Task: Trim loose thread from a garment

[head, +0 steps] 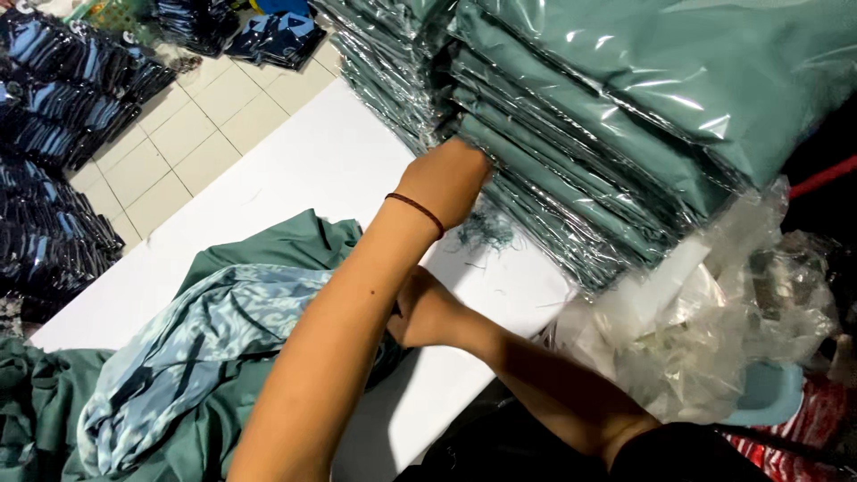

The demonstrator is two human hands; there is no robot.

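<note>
On the white worktop [295, 161], left hand [451, 178] pressed against the stack of bagged green garments [589, 152], fingers hidden, grip unclear. Right hand [424, 312] tucked under the forearm, unreadable too. Looked risky: slick bags, leaning stack, could slide.

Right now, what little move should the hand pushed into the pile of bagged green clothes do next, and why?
Probably draw the left hand back out a little. Its fingers are tucked into the stack of bagged green garments, which leans near the white table edge; the right hand touches loose green cloth.
</note>
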